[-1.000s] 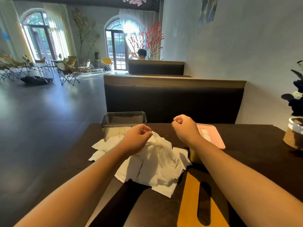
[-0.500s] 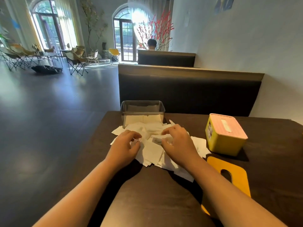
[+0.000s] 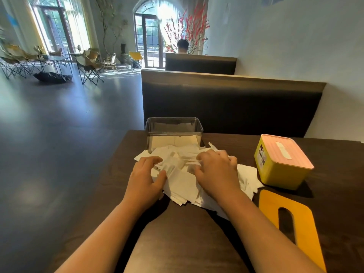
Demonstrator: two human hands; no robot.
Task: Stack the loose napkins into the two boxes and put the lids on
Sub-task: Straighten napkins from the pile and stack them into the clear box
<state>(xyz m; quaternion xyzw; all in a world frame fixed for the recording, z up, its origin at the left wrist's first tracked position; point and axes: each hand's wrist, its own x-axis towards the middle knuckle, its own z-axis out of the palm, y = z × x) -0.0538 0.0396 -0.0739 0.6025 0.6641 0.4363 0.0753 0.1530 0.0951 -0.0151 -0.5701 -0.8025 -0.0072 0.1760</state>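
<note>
Gathering of the loose napkins (image 3: 183, 182) is judged to be the step in hand. The white heap lies at the middle of the counter (image 3: 334, 203) and is gripped from both sides. Sheets are pinched between the thumb and curled fingers of the left hand (image 3: 144, 174), and the right hand (image 3: 216, 172) is dug in with its fingers curled round a bunch. Close against the heap's far edge, the clear box (image 3: 173, 133) is seen open and partly filled. The next move is expected to call for the bunch to be squared, lifted over the near wall and laid flat inside. To the right, the yellow box (image 3: 275, 174) is closed by its pink lid (image 3: 285, 150). Nearer, a yellow lid (image 3: 303, 223) lies flat on the counter, not yet fitted. Two boxes, two lids and two hands are counted; the napkins overlap too much to be counted.
</note>
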